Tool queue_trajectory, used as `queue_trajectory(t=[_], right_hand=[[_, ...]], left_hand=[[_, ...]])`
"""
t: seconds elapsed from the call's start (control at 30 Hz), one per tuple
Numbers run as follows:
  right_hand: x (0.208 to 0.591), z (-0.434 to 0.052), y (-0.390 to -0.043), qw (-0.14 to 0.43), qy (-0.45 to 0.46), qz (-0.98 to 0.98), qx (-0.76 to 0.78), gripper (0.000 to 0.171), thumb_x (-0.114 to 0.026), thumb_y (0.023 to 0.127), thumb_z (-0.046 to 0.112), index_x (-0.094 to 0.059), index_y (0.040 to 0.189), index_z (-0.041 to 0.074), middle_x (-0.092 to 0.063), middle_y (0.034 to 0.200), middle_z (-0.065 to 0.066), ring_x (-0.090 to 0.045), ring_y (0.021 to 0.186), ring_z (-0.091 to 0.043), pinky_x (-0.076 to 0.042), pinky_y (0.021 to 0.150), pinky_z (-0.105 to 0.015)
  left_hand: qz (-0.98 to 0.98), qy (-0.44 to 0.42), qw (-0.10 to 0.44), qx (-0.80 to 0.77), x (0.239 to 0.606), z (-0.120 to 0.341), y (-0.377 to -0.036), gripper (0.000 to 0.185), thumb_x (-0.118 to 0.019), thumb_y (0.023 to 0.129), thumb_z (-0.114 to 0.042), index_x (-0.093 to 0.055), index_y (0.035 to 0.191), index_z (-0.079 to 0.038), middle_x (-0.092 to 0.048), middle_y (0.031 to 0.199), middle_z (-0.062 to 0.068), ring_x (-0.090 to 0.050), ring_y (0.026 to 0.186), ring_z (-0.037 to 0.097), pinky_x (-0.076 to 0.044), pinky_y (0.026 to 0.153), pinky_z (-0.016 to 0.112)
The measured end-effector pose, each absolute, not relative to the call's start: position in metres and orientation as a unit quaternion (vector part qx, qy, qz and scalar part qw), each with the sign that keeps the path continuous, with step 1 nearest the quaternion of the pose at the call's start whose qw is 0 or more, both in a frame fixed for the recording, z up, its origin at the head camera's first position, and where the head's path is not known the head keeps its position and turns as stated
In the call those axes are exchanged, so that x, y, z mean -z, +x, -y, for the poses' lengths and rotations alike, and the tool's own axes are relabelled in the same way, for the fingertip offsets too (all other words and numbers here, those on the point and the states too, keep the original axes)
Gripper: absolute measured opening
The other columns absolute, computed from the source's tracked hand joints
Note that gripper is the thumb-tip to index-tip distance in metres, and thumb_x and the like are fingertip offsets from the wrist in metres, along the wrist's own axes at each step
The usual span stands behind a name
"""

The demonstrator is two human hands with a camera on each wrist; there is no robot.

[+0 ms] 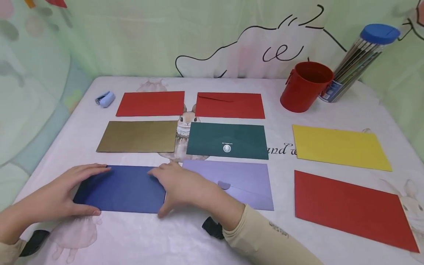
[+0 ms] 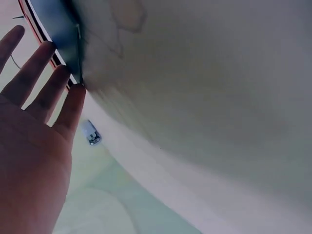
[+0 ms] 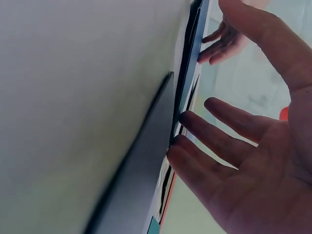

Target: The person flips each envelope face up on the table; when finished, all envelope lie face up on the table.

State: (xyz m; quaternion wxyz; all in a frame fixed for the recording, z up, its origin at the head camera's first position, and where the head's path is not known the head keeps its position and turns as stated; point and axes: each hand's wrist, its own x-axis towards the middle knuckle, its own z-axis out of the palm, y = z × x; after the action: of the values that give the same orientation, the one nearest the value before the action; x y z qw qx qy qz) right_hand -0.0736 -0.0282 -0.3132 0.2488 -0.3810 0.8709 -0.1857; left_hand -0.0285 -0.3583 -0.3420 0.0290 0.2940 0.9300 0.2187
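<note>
A dark blue envelope (image 1: 127, 189) lies flat at the front left of the table. My left hand (image 1: 67, 191) is at its left end, thumb by the front edge and fingers by the back corner. Across from it my right hand (image 1: 183, 184) is at the right end, thumb and fingers spread apart. In the left wrist view the fingertips (image 2: 77, 90) touch or nearly touch the envelope's edge. Fingertips (image 3: 175, 146) also meet an edge in the right wrist view. A lilac envelope (image 1: 245, 180) with a small flap lies partly under my right forearm.
Behind are gold (image 1: 137, 137) and dark green (image 1: 228, 136) envelopes, then two red ones (image 1: 152, 104) (image 1: 232, 106). Yellow (image 1: 341, 147) and large red (image 1: 351, 209) envelopes lie right. A red bucket (image 1: 301, 92), a brush-filled tube (image 1: 356, 62) and a light blue stapler-like object (image 1: 105, 99) stand behind.
</note>
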Motion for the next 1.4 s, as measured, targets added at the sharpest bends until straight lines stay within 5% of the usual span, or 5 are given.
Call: queue_trajectory(t=[0.6, 0.87, 1.1, 1.27, 1.4], right_hand=[[0.317, 0.034, -0.068, 0.202, -0.413, -0.877, 0.138, 0.082, -0.088, 0.075, 0.039, -0.052, 0.143, 0.011, -0.053, 0.139, 0.0, -0.045, 0.13, -0.014, -0.038, 0.104, -0.02], [0.312, 0.032, -0.068, 0.222, -0.433, -0.846, 0.218, 0.083, -0.084, 0.08, 0.028, -0.042, 0.151, 0.019, -0.059, 0.133, 0.005, -0.054, 0.118, -0.005, -0.042, 0.096, -0.017], [0.309, 0.028, -0.073, 0.195, -0.401, -0.829, 0.339, 0.069, -0.073, 0.09, 0.019, -0.041, 0.151, 0.027, -0.069, 0.117, 0.006, -0.063, 0.094, 0.0, -0.047, 0.079, -0.018], [0.31, 0.026, -0.075, 0.149, -0.363, -0.822, 0.413, 0.063, -0.064, 0.096, 0.007, -0.041, 0.15, 0.032, -0.071, 0.092, 0.005, -0.061, 0.072, 0.001, -0.046, 0.065, -0.018], [0.31, 0.026, -0.076, 0.115, -0.328, -0.834, 0.428, 0.061, -0.061, 0.099, 0.005, -0.041, 0.148, 0.035, -0.049, 0.058, 0.004, -0.041, 0.043, -0.006, -0.04, 0.048, -0.02]], left_hand=[[-0.945, 0.272, 0.014, -0.179, 0.339, 0.362, -0.025, 0.093, -0.094, 0.061, -0.053, -0.057, 0.142, -0.028, -0.057, 0.137, 0.003, -0.036, 0.132, -0.003, -0.017, 0.103, 0.004], [-0.933, 0.265, -0.017, -0.242, 0.332, 0.363, -0.022, 0.091, -0.102, 0.051, -0.028, -0.066, 0.134, -0.021, -0.071, 0.116, -0.01, -0.053, 0.115, -0.01, -0.032, 0.096, 0.005], [-0.926, 0.253, -0.08, -0.269, 0.327, 0.371, -0.026, 0.082, -0.096, 0.056, -0.003, -0.067, 0.132, -0.008, -0.075, 0.094, -0.01, -0.059, 0.107, -0.011, -0.039, 0.086, 0.007], [-0.9, 0.261, -0.188, -0.293, 0.331, 0.374, -0.032, 0.061, -0.084, 0.082, -0.036, -0.068, 0.126, 0.002, -0.074, 0.085, -0.01, -0.064, 0.087, -0.012, -0.043, 0.064, 0.005], [-0.899, 0.238, -0.263, -0.258, 0.33, 0.368, -0.036, 0.076, -0.065, 0.086, -0.065, -0.07, 0.121, 0.002, -0.068, 0.081, -0.013, -0.059, 0.069, -0.016, -0.038, 0.058, 0.004]])
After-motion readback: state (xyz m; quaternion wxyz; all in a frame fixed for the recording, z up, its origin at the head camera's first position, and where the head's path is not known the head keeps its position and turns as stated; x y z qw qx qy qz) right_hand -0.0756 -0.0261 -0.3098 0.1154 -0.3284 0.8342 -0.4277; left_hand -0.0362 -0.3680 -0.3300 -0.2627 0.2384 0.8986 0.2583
